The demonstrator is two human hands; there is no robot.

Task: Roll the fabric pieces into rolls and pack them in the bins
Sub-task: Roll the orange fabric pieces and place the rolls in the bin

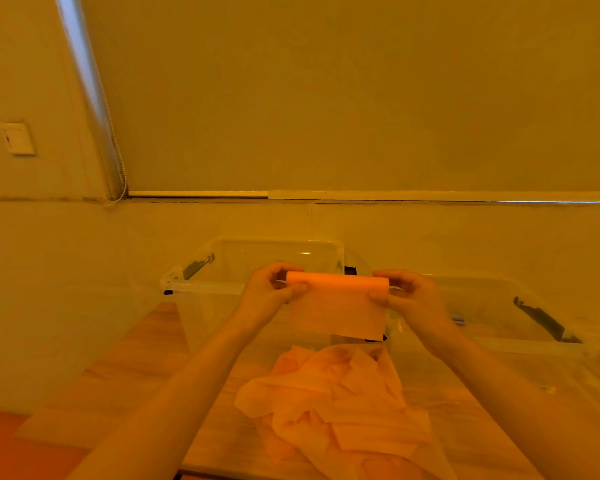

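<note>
A partly rolled fabric piece (336,299) is held up in the air by both hands, above the table (136,368) and in front of the two clear bins. Its upper edge is wound into a tight tube, and the unrolled remainder hangs flat below it. The left end of the tube is pinched by the left hand (271,289), with the thumb pressed against the hanging sheet and the other fingers curled over the top. The right end is gripped the same way by the right hand (406,294), whose fingers are curled round the tube end and whose thumb is set on the front of the sheet. The tube is kept roughly level between the two hands.

Behind the left hand, the left bin (201,271) is seen standing on the table with a dark latch at its left side. The right bin (520,306) is placed just beside it, with a dark latch at its right side; whether anything lies inside either bin cannot be told. A loose pile of fabric pieces (336,400) is heaped on the table below the held piece, near the front edge, between the two forearms
</note>
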